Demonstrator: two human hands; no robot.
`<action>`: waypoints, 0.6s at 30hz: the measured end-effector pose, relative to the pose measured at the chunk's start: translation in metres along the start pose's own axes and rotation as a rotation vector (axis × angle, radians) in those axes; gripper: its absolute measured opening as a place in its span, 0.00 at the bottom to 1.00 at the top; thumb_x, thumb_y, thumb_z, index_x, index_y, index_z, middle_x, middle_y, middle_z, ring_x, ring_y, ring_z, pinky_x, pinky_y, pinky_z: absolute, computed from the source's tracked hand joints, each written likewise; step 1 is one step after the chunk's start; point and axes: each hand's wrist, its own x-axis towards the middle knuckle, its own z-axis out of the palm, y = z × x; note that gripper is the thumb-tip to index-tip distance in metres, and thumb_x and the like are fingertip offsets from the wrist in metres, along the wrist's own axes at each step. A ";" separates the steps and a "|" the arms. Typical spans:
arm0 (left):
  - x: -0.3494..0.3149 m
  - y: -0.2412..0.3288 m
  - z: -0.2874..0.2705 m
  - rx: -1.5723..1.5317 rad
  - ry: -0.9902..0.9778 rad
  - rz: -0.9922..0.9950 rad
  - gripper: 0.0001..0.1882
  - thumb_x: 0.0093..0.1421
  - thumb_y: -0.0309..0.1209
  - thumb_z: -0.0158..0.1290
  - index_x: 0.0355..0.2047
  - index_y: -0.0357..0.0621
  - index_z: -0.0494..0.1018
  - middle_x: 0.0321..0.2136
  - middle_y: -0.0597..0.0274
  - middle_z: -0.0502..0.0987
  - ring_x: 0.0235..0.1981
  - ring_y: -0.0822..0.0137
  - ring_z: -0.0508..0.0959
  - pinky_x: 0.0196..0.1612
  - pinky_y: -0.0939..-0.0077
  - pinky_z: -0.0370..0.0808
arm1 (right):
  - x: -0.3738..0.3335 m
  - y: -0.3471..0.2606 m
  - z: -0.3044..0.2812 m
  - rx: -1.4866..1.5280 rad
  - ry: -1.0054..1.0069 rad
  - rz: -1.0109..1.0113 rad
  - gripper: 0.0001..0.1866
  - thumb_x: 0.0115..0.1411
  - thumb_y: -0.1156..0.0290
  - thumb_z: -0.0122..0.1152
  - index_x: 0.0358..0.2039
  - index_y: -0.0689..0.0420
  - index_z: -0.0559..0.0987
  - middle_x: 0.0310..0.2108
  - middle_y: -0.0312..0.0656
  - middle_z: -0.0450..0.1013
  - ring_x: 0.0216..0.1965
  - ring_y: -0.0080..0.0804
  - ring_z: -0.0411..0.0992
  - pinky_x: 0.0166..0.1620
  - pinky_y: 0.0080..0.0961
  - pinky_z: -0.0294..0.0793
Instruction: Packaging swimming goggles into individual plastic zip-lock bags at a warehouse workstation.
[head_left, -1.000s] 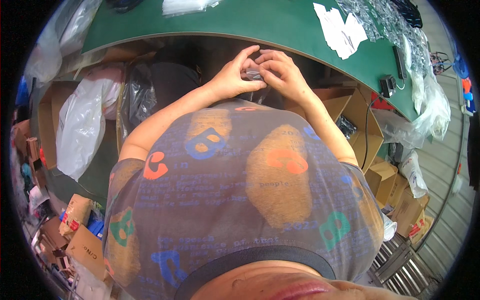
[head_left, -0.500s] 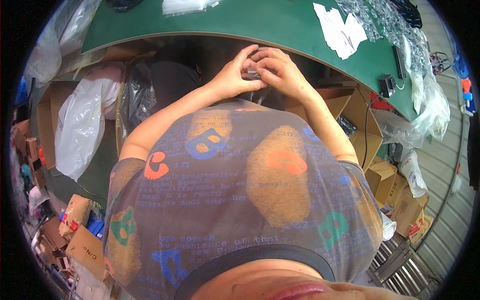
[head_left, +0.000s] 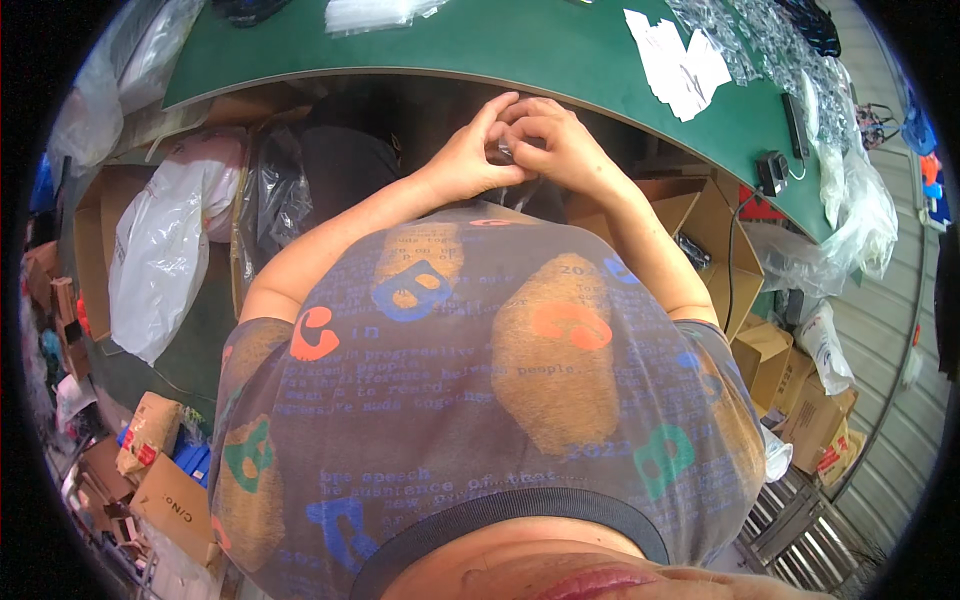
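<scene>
My left hand [head_left: 470,157] and my right hand [head_left: 565,147] meet in front of my chest, just under the near edge of the green table [head_left: 480,45]. Fingertips of both hands come together around a small, shiny, clear-looking piece [head_left: 505,150]. Most of that piece is covered by the fingers, so its kind cannot be made out. Both hands are curled closed, with thumbs and forefingers bent toward each other.
White paper slips [head_left: 680,65] and clear plastic packaging [head_left: 800,75] lie on the table's right side, near a black adapter with a cable [head_left: 773,172]. Cardboard boxes [head_left: 735,240] stand below at right. A white plastic bag [head_left: 160,260] hangs over a box at left.
The fingers of my right hand have shifted slightly and curl a little tighter around the small piece. Both hands stay in nearly the same place.
</scene>
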 end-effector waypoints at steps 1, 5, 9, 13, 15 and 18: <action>0.000 -0.001 -0.001 0.000 0.001 0.002 0.55 0.54 0.24 0.67 0.74 0.40 0.44 0.52 0.51 0.78 0.54 0.64 0.78 0.59 0.68 0.75 | 0.001 -0.001 0.001 0.006 0.020 0.018 0.10 0.53 0.65 0.65 0.32 0.56 0.86 0.47 0.43 0.79 0.53 0.43 0.74 0.57 0.42 0.71; -0.001 -0.001 -0.001 0.085 0.008 0.001 0.56 0.52 0.26 0.69 0.74 0.42 0.45 0.53 0.49 0.77 0.55 0.61 0.78 0.60 0.67 0.74 | 0.003 -0.011 0.001 -0.079 -0.012 0.041 0.09 0.52 0.64 0.65 0.30 0.54 0.86 0.45 0.41 0.79 0.52 0.42 0.74 0.57 0.41 0.68; 0.002 -0.001 0.002 0.301 0.043 0.118 0.58 0.51 0.29 0.71 0.74 0.42 0.45 0.54 0.46 0.77 0.56 0.58 0.77 0.62 0.67 0.72 | 0.006 -0.009 0.002 -0.136 -0.032 0.056 0.11 0.54 0.59 0.68 0.28 0.54 0.85 0.45 0.41 0.79 0.51 0.41 0.75 0.58 0.40 0.68; -0.003 -0.005 -0.003 0.148 0.050 0.071 0.57 0.52 0.30 0.72 0.74 0.41 0.46 0.51 0.48 0.78 0.54 0.60 0.78 0.60 0.66 0.73 | 0.001 -0.009 0.000 0.099 0.064 0.065 0.14 0.58 0.56 0.70 0.32 0.54 0.85 0.47 0.42 0.79 0.52 0.41 0.75 0.56 0.38 0.72; -0.006 -0.004 -0.009 0.037 0.064 -0.019 0.53 0.54 0.30 0.71 0.72 0.41 0.49 0.48 0.52 0.79 0.51 0.63 0.79 0.59 0.66 0.74 | -0.006 -0.006 -0.010 0.169 0.045 0.143 0.17 0.62 0.62 0.68 0.47 0.58 0.82 0.54 0.45 0.74 0.56 0.38 0.73 0.60 0.33 0.71; -0.008 0.003 -0.020 0.063 0.033 -0.065 0.44 0.54 0.31 0.72 0.67 0.40 0.60 0.47 0.56 0.80 0.50 0.67 0.79 0.57 0.70 0.74 | -0.021 0.001 -0.013 0.058 0.045 0.113 0.16 0.63 0.63 0.68 0.47 0.59 0.82 0.50 0.43 0.75 0.53 0.36 0.74 0.56 0.29 0.73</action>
